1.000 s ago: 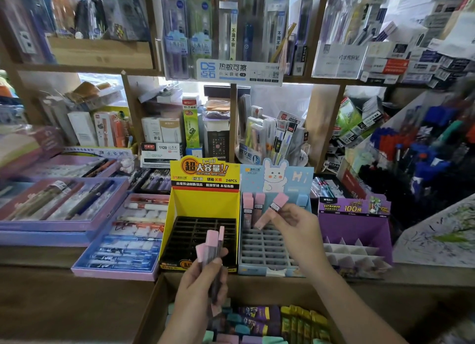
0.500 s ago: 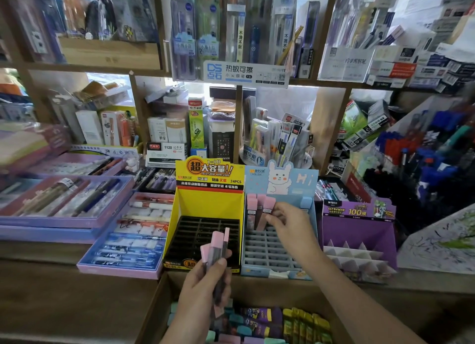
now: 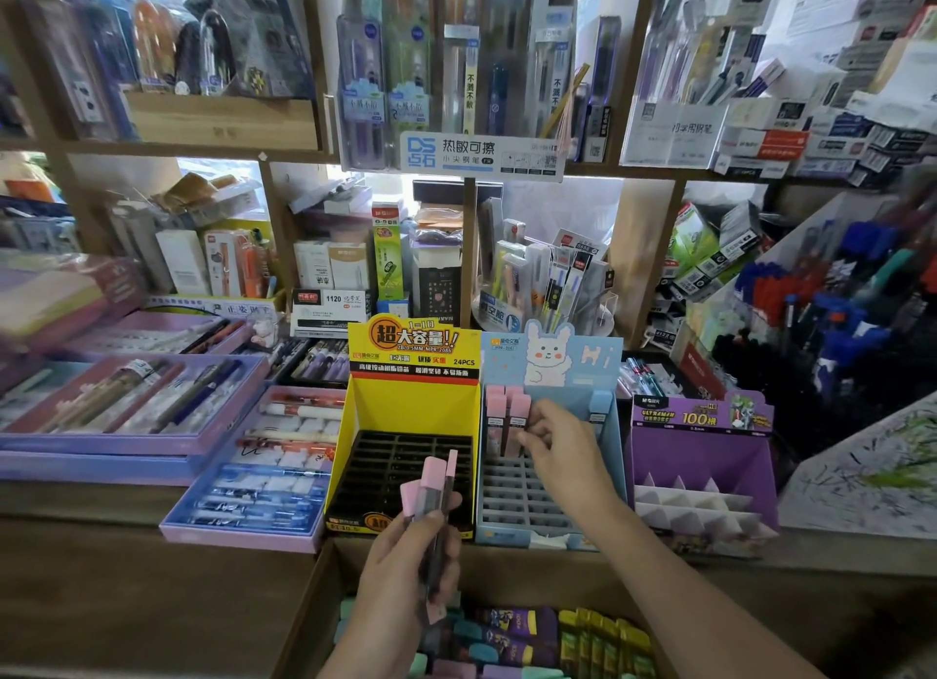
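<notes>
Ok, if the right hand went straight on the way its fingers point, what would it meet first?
The right hand points up-left at the pink cases standing in the back row of the blue box. It would meet those first. The nearest seems to be at its fingertips, though depth is unclear.

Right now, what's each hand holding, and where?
Left hand grips pink-capped lead tubes around their lower bodies. Right hand touches a tube in the blue display box; a grip cannot be told.
</notes>
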`<state>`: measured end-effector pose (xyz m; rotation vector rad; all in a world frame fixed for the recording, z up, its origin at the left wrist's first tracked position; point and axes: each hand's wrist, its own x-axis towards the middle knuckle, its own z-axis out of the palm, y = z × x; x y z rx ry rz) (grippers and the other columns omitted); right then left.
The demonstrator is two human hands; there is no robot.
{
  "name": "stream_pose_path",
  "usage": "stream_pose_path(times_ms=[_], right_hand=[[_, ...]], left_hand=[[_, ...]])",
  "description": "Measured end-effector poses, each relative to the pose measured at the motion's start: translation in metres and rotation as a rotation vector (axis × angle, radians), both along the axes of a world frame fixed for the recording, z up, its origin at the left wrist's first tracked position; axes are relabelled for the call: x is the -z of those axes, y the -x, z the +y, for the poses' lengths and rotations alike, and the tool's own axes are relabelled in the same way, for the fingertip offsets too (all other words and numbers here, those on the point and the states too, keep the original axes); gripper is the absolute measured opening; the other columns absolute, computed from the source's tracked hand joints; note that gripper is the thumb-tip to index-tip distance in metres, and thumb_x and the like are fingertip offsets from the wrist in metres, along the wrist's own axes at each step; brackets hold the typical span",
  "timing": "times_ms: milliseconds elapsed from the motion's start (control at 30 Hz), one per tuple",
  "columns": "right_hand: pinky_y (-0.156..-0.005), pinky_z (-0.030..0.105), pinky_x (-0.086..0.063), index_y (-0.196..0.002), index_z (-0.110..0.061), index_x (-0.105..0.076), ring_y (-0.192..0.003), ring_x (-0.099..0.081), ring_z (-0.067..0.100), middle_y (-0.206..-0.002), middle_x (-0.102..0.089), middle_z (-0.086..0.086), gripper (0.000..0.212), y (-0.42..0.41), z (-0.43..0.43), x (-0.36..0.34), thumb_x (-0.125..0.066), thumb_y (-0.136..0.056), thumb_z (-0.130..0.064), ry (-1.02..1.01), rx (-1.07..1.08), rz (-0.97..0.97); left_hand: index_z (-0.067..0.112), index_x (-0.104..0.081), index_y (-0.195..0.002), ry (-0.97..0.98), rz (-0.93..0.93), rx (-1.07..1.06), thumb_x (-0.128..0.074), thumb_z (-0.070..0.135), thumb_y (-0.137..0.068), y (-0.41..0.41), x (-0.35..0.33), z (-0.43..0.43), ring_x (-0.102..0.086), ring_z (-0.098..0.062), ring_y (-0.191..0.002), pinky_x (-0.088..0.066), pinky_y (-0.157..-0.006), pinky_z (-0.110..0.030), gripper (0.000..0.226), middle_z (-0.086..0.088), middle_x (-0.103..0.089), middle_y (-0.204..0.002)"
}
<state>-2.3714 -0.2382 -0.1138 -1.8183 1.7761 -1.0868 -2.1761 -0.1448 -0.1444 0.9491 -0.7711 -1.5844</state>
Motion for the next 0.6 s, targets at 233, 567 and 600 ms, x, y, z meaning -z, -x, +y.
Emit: stream_pose_path(times_ms=[233,567,600], right_hand=[[-0.078,0.020,-0.054,-0.108,-0.015,-0.066,-0.089,-0.065,0.008,-0.091,-0.065,-0.010,0.014,0.008,0.014,0.002,-0.071,-0.095,-0.015,-0.024,0.039,-0.037],[-0.061,0.016,-0.053,-0.095,-0.026,-0.079,-0.069,-0.072,0.007,-0.085,-0.079,-0.004,0.010,-0.011,0.069,-0.013,-0.069,-0.097,-0.023,-0.178,-0.265,-0.445],[-0.060,0.017,-0.052,-0.096,-0.024,-0.080,-0.069,-0.071,0.009,-0.086,-0.079,0.000,0.010,-0.014,0.071,-0.012,-0.070,-0.096,-0.027,-0.221,-0.293,-0.484]], left_hand=[[0.007,-0.069,-0.120,-0.017,0.038,0.002,-0.051,0.020,-0.100,0.002,-0.009,0.006,-0.041,-0.019,-0.046,-0.031,-0.040,-0.025,0.030,-0.013,-0.056,-0.072],[0.021,-0.074,-0.092,0.092,-0.095,-0.020,-0.075,0.033,-0.076,0.010,-0.009,0.009,-0.041,-0.018,-0.044,-0.029,-0.041,-0.024,0.021,-0.013,-0.048,-0.062],[0.025,-0.074,-0.095,0.110,-0.142,-0.016,-0.074,0.036,-0.077,0.010,-0.008,0.008,-0.043,-0.016,-0.045,-0.030,-0.040,-0.024,0.021,-0.013,-0.049,-0.062]])
